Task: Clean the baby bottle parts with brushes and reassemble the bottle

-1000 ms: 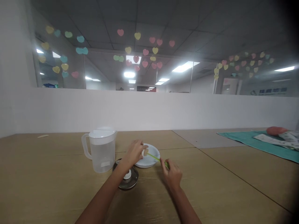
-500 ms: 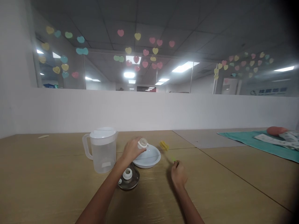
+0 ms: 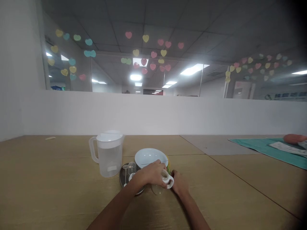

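My left hand [image 3: 153, 172] is closed around the white collar of a small glass jar with a white handle [image 3: 170, 182]. Its clear body shows faintly below my fingers, just in front of the white bowl [image 3: 150, 152]. Beside the jar my right hand [image 3: 180, 182] is closed on a thin yellow-headed brush [image 3: 169, 163], which lies along the bowl's right rim, partly hidden. To the left, a dark metal tray [image 3: 122, 179] carries a clear dome-shaped piece [image 3: 131, 168], a small white spoon-like piece [image 3: 125, 171] and a white part half covered by my left wrist.
A clear plastic pitcher [image 3: 110, 159] with a white lid and liquid inside stands left of the tray. At the far right lies a teal cloth [image 3: 259, 147] with a white cloth and a reddish object [image 3: 294, 138] on it. A white wall [image 3: 155, 115] closes off the back.
My left hand has left the clear white-rimmed piece on the tray and now grips the jar. My right hand has brought the brush closer to the bowl. The view has shifted slightly.
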The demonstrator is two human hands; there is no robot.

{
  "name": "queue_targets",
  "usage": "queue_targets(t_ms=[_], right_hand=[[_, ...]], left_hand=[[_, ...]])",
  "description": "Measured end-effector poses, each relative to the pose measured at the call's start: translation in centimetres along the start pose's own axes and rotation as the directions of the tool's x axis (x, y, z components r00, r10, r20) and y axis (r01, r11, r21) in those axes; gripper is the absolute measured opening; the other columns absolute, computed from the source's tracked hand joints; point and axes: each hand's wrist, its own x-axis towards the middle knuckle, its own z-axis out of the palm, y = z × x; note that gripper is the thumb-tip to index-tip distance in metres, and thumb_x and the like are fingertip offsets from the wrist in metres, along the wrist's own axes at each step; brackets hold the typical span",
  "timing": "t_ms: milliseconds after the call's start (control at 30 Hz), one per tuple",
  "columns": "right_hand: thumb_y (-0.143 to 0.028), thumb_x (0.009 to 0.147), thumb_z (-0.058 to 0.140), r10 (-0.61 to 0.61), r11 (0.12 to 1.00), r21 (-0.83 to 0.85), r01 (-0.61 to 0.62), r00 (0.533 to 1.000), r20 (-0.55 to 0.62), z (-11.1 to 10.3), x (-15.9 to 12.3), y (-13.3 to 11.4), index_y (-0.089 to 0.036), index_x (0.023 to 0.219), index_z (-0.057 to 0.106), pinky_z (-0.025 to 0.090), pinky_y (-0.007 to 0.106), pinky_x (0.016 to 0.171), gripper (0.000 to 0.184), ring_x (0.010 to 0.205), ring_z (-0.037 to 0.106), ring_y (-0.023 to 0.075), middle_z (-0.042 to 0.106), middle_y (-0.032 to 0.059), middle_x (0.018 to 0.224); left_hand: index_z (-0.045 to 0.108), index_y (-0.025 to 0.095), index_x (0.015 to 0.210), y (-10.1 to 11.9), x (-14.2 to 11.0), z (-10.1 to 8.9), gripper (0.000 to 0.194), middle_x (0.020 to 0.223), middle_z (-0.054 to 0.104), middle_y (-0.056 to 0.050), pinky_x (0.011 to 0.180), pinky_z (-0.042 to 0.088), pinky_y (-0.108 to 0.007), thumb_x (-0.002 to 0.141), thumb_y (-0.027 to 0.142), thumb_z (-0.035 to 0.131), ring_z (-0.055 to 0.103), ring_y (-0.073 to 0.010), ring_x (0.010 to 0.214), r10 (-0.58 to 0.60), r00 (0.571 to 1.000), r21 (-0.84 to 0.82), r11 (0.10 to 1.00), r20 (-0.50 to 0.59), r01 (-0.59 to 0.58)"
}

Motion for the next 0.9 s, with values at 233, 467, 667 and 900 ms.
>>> queue_targets(t_ms=[233, 467, 667, 900], right_hand=[[-0.036, 0.08, 0.045, -0.049, 0.998, -0.036, 0.05, 0.998, 0.032, 0.2, -0.2, -0.2, -0.016, 0.078, 0.066, 0.038, 0.029, 0.06, 0.03, 0.08, 0.065, 0.027, 0.069, 0.0151, 0.081], [-0.033, 0.077, 0.044, -0.055, 0.998, -0.032, 0.054, 0.998, -0.018, 0.6, -0.1, 0.1, -0.016, 0.072, 0.067, 0.036, 0.029, 0.058, 0.029, 0.075, 0.064, 0.026, 0.069, 0.014, 0.078], [-0.027, 0.084, 0.031, -0.038, 0.999, 0.026, 0.042, 0.988, -0.148, 0.5, 0.2, 0.7, -0.017, 0.079, 0.065, 0.036, 0.028, 0.059, 0.036, 0.076, 0.062, 0.0216, 0.068, 0.0108, 0.082], [-0.04, 0.084, 0.034, -0.189, 0.874, 0.344, 0.343, 0.893, -0.409, 2.3, 1.2, 1.1, -0.02, 0.107, 0.059, 0.042, 0.033, 0.086, 0.039, 0.099, 0.056, 0.0212, 0.064, 0.0076, 0.105]], left_hand=[[0.052, 0.019, 0.106, -0.8, 0.2, -0.2, 0.056, 0.111, 0.055, -0.006, 0.073, 0.043, -0.025, 0.058, 0.04, 0.072, 0.054, -0.0207, 0.095, -0.039, 0.997, 0.071, 0.997, 0.065, 0.035], [0.056, 0.021, 0.106, -1.4, -0.3, -1.1, 0.055, 0.107, 0.061, -0.004, 0.064, 0.043, -0.025, 0.059, 0.047, 0.069, 0.059, -0.0226, 0.091, -0.102, 0.983, 0.042, 0.994, 0.153, 0.096], [0.042, 0.023, 0.131, -2.9, -2.3, -4.0, 0.083, 0.129, 0.052, -0.008, 0.086, 0.043, -0.028, 0.062, 0.064, 0.063, 0.053, -0.0248, 0.112, -0.102, 0.992, -0.094, 0.99, 0.074, 0.109], [0.07, 0.015, 0.082, -7.2, -3.5, -5.8, 0.034, 0.09, 0.071, -0.011, 0.07, 0.048, -0.029, 0.074, 0.045, 0.056, 0.065, -0.0237, 0.08, -0.469, 0.882, 0.192, 0.87, 0.039, 0.454]])
